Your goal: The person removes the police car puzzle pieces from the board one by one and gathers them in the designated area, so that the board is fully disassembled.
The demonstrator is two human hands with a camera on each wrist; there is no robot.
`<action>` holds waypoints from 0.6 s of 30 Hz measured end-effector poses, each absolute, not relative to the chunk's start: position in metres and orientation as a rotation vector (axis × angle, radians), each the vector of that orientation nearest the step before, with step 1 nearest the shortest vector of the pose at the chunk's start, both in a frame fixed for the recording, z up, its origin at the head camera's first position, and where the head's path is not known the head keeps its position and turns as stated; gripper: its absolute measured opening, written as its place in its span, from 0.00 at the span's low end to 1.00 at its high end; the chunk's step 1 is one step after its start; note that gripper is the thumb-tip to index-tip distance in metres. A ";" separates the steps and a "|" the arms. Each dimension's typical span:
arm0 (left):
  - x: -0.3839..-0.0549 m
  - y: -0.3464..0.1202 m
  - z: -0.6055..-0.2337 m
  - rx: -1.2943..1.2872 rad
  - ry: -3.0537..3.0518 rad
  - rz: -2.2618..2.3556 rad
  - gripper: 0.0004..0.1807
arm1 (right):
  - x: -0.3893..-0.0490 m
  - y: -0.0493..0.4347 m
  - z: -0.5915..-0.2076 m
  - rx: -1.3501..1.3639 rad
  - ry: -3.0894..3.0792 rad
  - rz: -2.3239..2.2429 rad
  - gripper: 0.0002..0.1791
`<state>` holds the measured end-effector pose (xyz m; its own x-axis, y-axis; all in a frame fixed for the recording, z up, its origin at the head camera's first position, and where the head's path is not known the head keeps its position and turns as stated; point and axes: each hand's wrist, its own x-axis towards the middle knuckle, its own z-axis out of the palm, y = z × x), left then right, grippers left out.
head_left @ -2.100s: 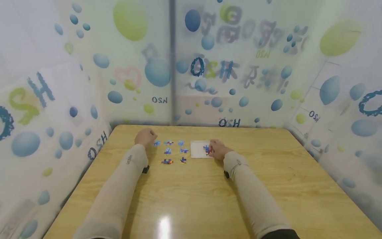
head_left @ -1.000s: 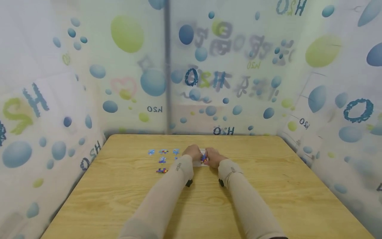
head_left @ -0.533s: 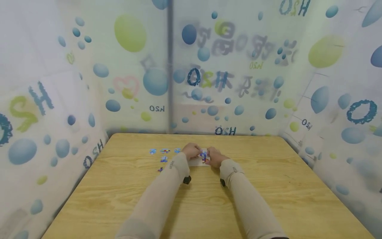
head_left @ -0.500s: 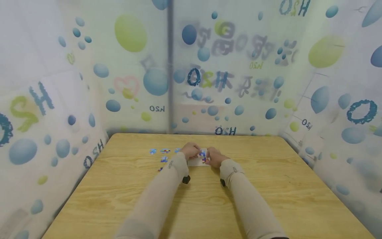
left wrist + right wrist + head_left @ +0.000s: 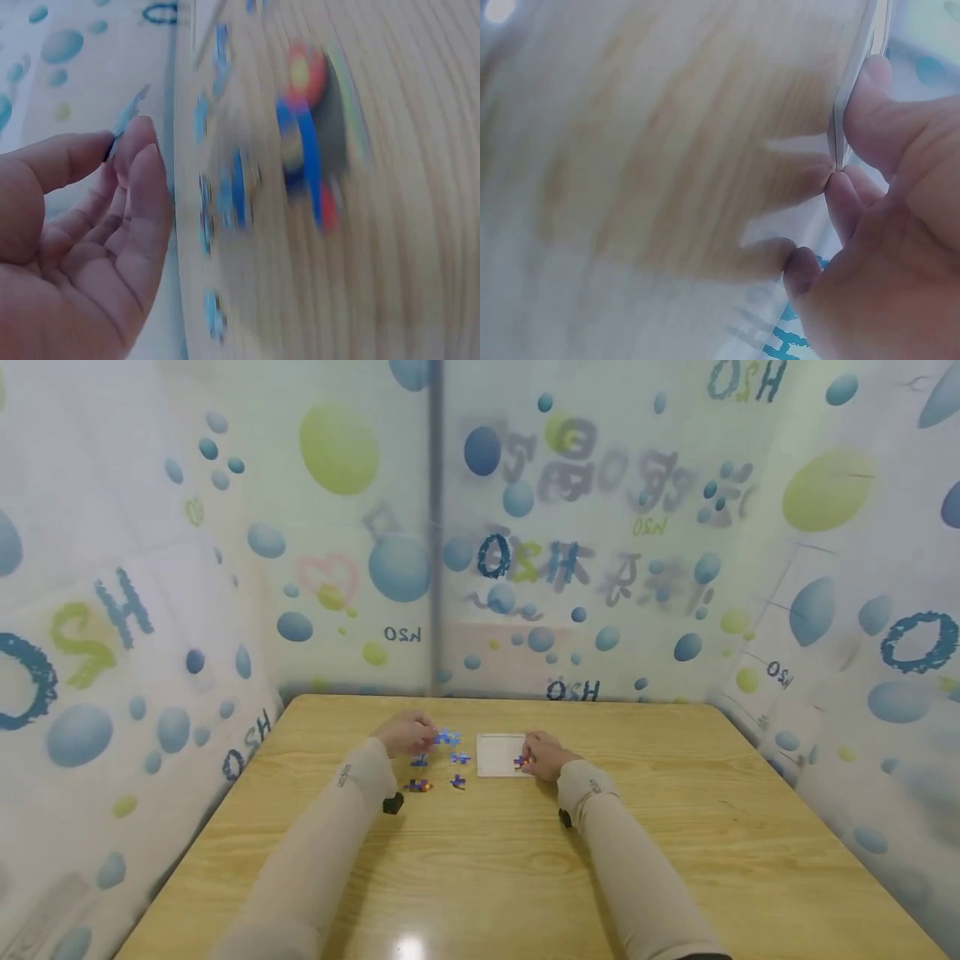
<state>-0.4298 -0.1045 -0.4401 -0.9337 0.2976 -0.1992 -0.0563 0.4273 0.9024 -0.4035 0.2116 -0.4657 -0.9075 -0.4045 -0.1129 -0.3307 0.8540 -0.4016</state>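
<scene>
My left hand (image 5: 407, 732) is over the loose pieces left of the tray. In the left wrist view its thumb and finger pinch a light-blue jigsaw piece (image 5: 127, 124), which is seen nearly edge-on. My right hand (image 5: 549, 756) grips the right edge of a white puzzle tray (image 5: 495, 756), its thumb and fingers at the rim (image 5: 840, 124) in the right wrist view. One dark multicoloured jigsaw piece (image 5: 519, 763) lies in the tray beside the right fingers, which hide part of that side.
Several loose jigsaw pieces lie on the wooden table (image 5: 480, 860) left of the tray, among them a purple, red and yellow one (image 5: 418, 786), a dark-blue one (image 5: 458, 782) and a light-blue one (image 5: 460, 758). Printed curtains (image 5: 600, 568) hang around the table.
My left hand has moved left from above the tray to the loose pieces. A blue piece seen earlier in the tray's upper right no longer shows there. The right hand stays at the tray's edge.
</scene>
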 end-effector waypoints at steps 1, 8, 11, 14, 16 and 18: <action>-0.429 -0.114 -0.440 0.197 2.372 1.485 0.08 | -0.404 0.212 -0.466 -0.561 2.836 -0.561 0.07; -0.416 -0.157 -0.430 0.189 2.471 1.363 0.09 | -0.406 0.215 -0.469 -0.569 2.853 -0.576 0.08; -0.410 -0.168 -0.430 0.162 2.513 1.297 0.08 | -0.404 0.214 -0.468 -0.594 2.847 -0.571 0.08; -0.407 -0.176 -0.434 0.138 2.563 1.211 0.06 | -0.400 0.212 -0.465 -0.594 2.845 -0.552 0.07; -0.407 -0.180 -0.439 0.101 2.593 1.173 0.05 | -0.399 0.210 -0.464 -0.590 2.850 -0.546 0.07; -0.405 -0.182 -0.441 0.086 2.613 1.146 0.05 | -0.398 0.209 -0.463 -0.587 2.855 -0.537 0.07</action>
<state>-0.4047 -0.1819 -0.4414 -0.9574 0.1675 -0.2352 -0.0596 0.6823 0.7287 -0.3981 0.2093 -0.4628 -0.9064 -0.4106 -0.0995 -0.3463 0.8570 -0.3817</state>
